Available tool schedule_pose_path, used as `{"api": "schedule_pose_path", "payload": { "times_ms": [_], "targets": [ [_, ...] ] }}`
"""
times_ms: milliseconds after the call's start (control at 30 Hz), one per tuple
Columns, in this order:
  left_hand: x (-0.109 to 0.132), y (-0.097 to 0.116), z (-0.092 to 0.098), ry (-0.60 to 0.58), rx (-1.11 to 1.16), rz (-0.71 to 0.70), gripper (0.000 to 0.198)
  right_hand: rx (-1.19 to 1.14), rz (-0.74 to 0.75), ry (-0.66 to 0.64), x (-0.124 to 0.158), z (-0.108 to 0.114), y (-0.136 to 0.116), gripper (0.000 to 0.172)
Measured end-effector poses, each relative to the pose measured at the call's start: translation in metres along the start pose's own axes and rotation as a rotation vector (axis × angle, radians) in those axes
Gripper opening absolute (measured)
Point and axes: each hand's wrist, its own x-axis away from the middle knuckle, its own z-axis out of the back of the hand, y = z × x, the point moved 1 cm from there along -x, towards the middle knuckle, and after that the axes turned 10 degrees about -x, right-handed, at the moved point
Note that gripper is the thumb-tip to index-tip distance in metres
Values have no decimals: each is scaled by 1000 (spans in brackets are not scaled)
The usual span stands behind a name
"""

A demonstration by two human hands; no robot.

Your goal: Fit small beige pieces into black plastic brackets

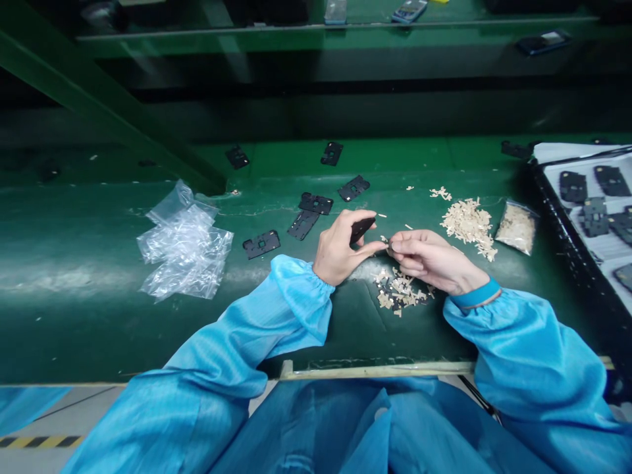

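Observation:
My left hand point(338, 250) is raised above the green bench and holds a small black plastic frame point(363, 230) between its fingers and thumb. My right hand point(427, 260) pinches a tiny piece point(391, 246) at its fingertips, close to my left thumb. The piece is too small to make out clearly. Beneath my hands lies a heap of beige adhesive-like strips point(399, 291). A larger heap of the same strips point(467, 225) sits beyond my right hand, next to a small clear bag of strips point(516, 228).
Several black frames point(316, 216) lie scattered on the green bench beyond my hands. Crumpled clear plastic bags point(185, 247) lie to the left. A black-edged tray point(587, 204) holding several black frames sits at the right. A green shelf point(336, 29) runs above the bench.

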Motion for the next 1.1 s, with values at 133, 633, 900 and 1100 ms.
{"api": "schedule_pose_path", "payload": {
  "times_ms": [133, 633, 900, 1100],
  "targets": [
    [-6, -1, -7, -78, 270, 406, 35, 187, 254, 173, -3, 1, 1, 17],
    [-11, 3, -11, -140, 416, 588, 8, 622, 505, 338, -12, -1, 15, 5],
    [-10, 4, -12, -105, 484, 610, 9, 730, 501, 375, -11, -3, 17, 7],
    [-10, 3, -13, -90, 490, 600, 9, 751, 506, 370, -12, -4, 17, 7]
  ]
}}
